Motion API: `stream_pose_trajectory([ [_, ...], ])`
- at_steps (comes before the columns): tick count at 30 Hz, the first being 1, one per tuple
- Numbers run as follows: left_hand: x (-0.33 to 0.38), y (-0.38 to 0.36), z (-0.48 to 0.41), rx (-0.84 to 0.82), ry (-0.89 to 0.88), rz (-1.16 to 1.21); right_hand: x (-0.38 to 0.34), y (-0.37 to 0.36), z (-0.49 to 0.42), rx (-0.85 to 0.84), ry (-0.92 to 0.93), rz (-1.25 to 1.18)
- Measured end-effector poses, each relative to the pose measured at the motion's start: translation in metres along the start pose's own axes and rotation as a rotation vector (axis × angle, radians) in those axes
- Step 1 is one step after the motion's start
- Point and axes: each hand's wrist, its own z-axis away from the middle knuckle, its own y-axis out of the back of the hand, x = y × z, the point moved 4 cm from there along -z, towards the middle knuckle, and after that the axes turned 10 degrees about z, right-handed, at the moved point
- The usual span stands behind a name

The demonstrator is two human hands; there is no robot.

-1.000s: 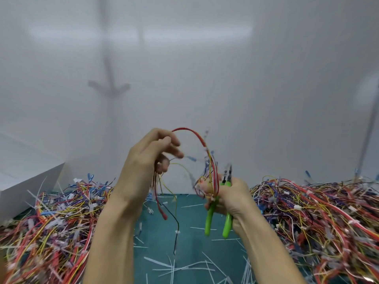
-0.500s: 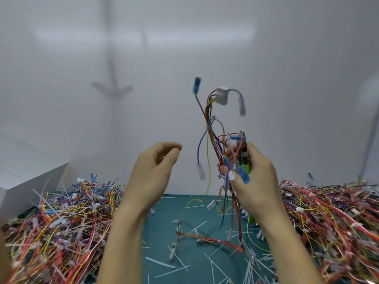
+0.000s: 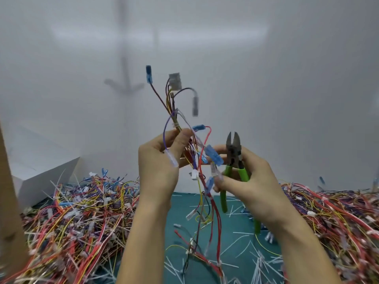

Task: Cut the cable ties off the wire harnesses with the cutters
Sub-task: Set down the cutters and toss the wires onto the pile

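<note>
A wire harness (image 3: pixel 176 111) of red, purple and yellow wires with blue and white connectors stands upright in the middle of the view. My left hand (image 3: pixel 160 160) grips its bundle just below a small cable tie (image 3: pixel 175 125). My right hand (image 3: pixel 250 177) holds the green-handled cutters (image 3: pixel 233 158), jaws slightly apart and pointing up, to the right of the bundle. The same hand's fingers also pinch some of the harness's lower wires. The harness tail hangs down to the teal mat (image 3: pixel 229 232).
A large pile of harnesses (image 3: pixel 78 218) lies on the left and another pile (image 3: pixel 332 218) on the right. Cut white tie pieces (image 3: pixel 242 242) litter the mat. A white box (image 3: pixel 41 173) stands far left, a brown edge (image 3: pixel 10 201) nearer. A white wall is behind.
My left hand dropped the earlier harness and now grips the new one, which my right hand raised from the right pile. The cutters now point up, clear of the wires.
</note>
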Motion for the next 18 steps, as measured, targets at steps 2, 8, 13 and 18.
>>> stream_pose_trajectory([
  [2,0.001,0.007,-0.002,0.066,0.019,-0.001,0.0,0.003,0.001,0.013,-0.032,-0.007],
  [8,0.002,0.021,-0.005,0.123,0.03,-0.019,0.023,0.011,0.0,0.149,-0.384,-0.018],
  [13,-0.003,0.023,-0.007,0.13,0.007,-0.116,0.056,-0.001,0.005,-0.021,-0.653,0.315],
  [18,-0.004,0.02,-0.005,0.091,0.045,-0.114,0.059,-0.006,0.001,-0.017,-0.618,0.303],
])
